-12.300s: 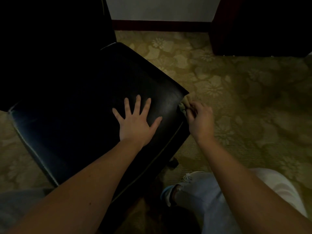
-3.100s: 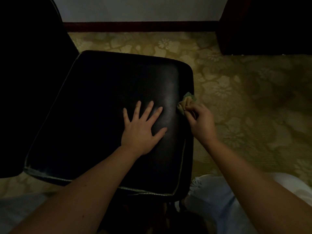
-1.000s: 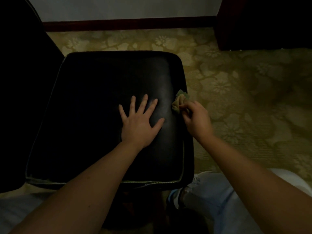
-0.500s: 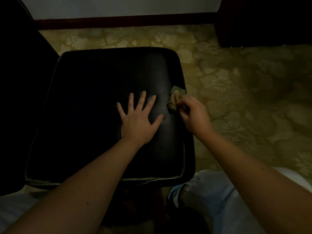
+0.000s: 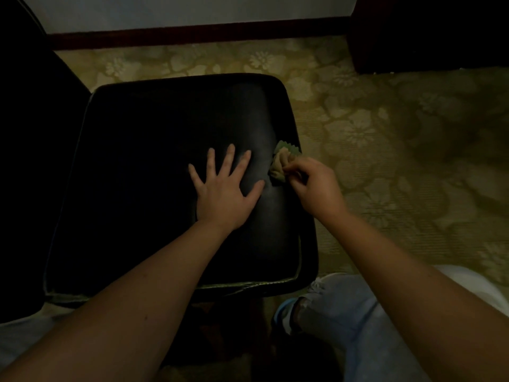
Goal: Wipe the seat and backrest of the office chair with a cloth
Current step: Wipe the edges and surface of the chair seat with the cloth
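The black leather seat of the office chair fills the middle of the view, with its dark backrest rising at the left. My left hand lies flat on the seat, fingers spread, holding nothing. My right hand pinches a small bunched tan and green cloth and presses it on the seat near the right edge. The fingers cover part of the cloth.
A floral olive carpet covers the floor to the right and beyond the seat. A dark baseboard and pale wall run along the far side. Dark furniture stands at the top right. My knee in light jeans is below the seat's right corner.
The chair seat has turned from a diagonal to nearly square with me. My right hand has brought the cloth from the seat's right side onto its top surface. The left hand stays flat.
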Demonstrator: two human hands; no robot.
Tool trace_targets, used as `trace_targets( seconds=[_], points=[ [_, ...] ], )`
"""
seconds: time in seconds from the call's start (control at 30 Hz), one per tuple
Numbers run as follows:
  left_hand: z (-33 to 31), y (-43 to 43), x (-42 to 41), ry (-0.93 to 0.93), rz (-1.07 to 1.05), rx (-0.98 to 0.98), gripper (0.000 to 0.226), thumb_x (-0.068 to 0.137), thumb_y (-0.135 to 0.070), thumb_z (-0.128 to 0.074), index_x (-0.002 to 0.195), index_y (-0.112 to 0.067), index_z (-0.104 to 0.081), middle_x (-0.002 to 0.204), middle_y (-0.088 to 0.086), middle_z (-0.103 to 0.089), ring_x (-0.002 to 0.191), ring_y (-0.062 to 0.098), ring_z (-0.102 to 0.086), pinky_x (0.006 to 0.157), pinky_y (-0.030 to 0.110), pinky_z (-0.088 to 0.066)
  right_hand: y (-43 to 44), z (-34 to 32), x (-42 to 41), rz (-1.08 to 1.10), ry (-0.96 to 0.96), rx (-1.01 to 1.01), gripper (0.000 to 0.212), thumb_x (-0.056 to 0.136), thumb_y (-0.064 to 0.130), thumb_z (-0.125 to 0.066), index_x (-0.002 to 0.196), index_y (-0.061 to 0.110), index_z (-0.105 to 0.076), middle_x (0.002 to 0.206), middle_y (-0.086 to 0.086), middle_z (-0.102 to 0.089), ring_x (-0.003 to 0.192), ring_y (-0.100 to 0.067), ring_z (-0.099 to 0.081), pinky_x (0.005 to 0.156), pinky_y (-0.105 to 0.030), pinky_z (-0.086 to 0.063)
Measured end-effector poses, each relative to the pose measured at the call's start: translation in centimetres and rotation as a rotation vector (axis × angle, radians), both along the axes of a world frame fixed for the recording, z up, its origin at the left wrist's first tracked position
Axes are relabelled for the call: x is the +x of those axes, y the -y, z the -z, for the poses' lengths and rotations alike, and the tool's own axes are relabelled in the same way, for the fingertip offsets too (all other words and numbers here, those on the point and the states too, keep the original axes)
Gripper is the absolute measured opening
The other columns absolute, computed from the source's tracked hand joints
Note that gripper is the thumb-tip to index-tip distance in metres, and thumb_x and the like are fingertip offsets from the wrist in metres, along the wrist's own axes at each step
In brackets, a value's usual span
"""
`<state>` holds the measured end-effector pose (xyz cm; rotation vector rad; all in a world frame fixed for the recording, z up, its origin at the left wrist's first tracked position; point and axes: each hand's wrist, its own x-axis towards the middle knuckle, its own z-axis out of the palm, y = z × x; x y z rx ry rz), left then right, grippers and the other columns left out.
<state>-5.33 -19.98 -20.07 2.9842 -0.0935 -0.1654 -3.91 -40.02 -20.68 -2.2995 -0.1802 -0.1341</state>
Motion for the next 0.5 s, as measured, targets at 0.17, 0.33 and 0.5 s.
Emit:
trace_targets(
  seconds=[0.17, 0.33, 0.5],
  points=[
    [-0.5, -0.1, 0.0, -0.038, 0.017, -0.015, 0.073, 0.095, -0.073, -0.027, 0.161, -0.044, -0.009, 0.172, -0.007, 0.002, 0.157, 0.030, 0.008, 0.120, 0.068, 0.005, 0.1, 0.2, -0.9, -0.006, 0.019, 0.007, 0.017, 0.083, -0.001, -0.068, 0.096, 0.009, -0.074, 0.095, -0.003, -0.067, 0.088, -0.012, -0.060, 0.077, -0.014, -0.041],
    [-2.3, -1.2, -1.3, -0.087, 0.118, 0.074, 0.071, 0.097, -0.072, -0.026, 0.160, -0.044, -0.009, 0.172, -0.004, 0.000, 0.158, 0.030, 0.005, 0.119, 0.070, 0.006, -0.4, -0.2, 0.5, 0.077, -0.032, 0.017, 0.019, 0.086, 0.000, -0.065, 0.101, 0.008, -0.073, 0.102, -0.005, -0.067, 0.092, -0.013, -0.060, 0.080, -0.011, -0.039],
    [-1.6, -1.6, -5.0, -0.085, 0.085, 0.088, 0.073, 0.096, -0.074, -0.016, 0.160, -0.044, 0.000, 0.172, -0.005, 0.006, 0.157, 0.029, 0.008, 0.119, 0.070, 0.004, -0.5, -0.4, -1.4, 0.078, -0.037, 0.000, 0.019, 0.085, -0.001, -0.065, 0.100, 0.007, -0.073, 0.100, -0.007, -0.066, 0.089, -0.011, -0.058, 0.076, -0.004, -0.034]
  ],
)
